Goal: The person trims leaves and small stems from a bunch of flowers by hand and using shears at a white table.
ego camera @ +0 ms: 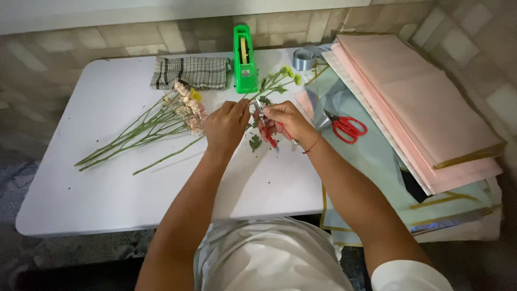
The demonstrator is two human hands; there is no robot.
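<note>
Green stem with yellow-green buds [274,83] lies mid-table, angled to the far right. Left hand [227,125] pinches its lower part, fingers closed on it. Right hand [285,123] is wrapped round red-handled snips [267,128], blades at the stem. Cut leaf [255,143] just near of the hands. Pale flower bunch [156,121] left; red scissors [344,127] right, on pale paper sheets [371,156]. Green tape dispenser [244,51] far, white table [107,188].

Single head-worn view, steep downward angle from above the person's torso, close over white bench [107,188], facing far wall.
</note>
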